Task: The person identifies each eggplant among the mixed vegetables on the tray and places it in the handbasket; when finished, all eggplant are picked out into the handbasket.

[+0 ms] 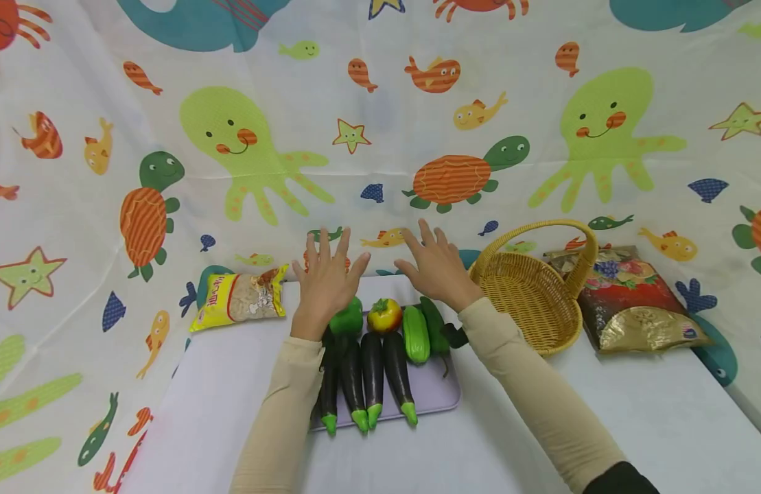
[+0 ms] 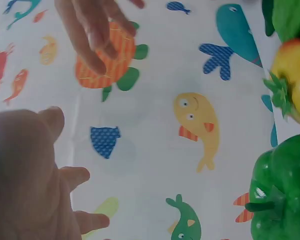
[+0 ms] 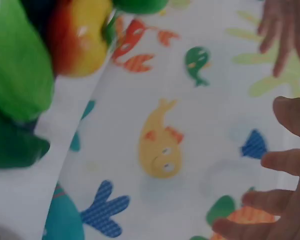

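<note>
My left hand (image 1: pixel 324 288) is held up over the far left of a lilac tray (image 1: pixel 442 387), its fingers spread and nothing in its grasp. My right hand (image 1: pixel 440 269) hovers likewise near the tray's far right corner. Several dark eggplants (image 1: pixel 372 370) with green ends lie side by side on the tray. Behind them sit a green bell pepper (image 1: pixel 349 318), nearest my left hand, and a red-and-yellow tomato-like fruit (image 1: pixel 384 316). A light green squash-like vegetable (image 1: pixel 416 336) and a dark green cucumber-like one (image 1: pixel 434 324) lie at right. Both wrist views show extended fingers.
On the white table (image 1: pixel 219 425), a yellow plastic food bag (image 1: pixel 241 300) lies at the back left. A woven basket (image 1: pixel 525 302) with a tall handle stands right of the tray, beside a dark red and gold bag (image 1: pixel 639 298). A sea-animal printed cloth (image 1: pixel 368 89) hangs behind.
</note>
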